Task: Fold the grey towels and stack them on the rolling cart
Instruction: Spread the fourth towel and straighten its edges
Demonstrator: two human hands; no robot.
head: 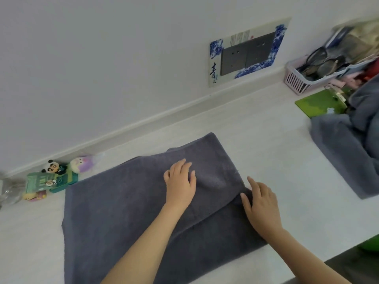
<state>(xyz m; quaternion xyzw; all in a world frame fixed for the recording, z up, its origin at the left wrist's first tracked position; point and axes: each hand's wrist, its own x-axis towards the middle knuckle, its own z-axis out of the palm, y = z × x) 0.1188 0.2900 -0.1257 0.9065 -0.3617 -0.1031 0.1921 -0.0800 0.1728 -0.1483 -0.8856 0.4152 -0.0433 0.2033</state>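
Small cartoon figurines (51,177) at the surface's (266,124) left, pink basket (297,78) of glasses (320,60) far right, green card (315,104) nearby, wall socket panel (246,52).

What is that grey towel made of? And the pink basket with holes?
The grey towel looks like soft terry cloth, probably cotton: its surface is matte and fuzzy, and it creases under the hands. The pink basket looks like hard moulded plastic: thin smooth slats with even gaps.

A white desk (256,128) meets a plain white wall (102,58) along a low ledge; a grey socket panel (246,55) (blue-patterned surround) sits upper right.
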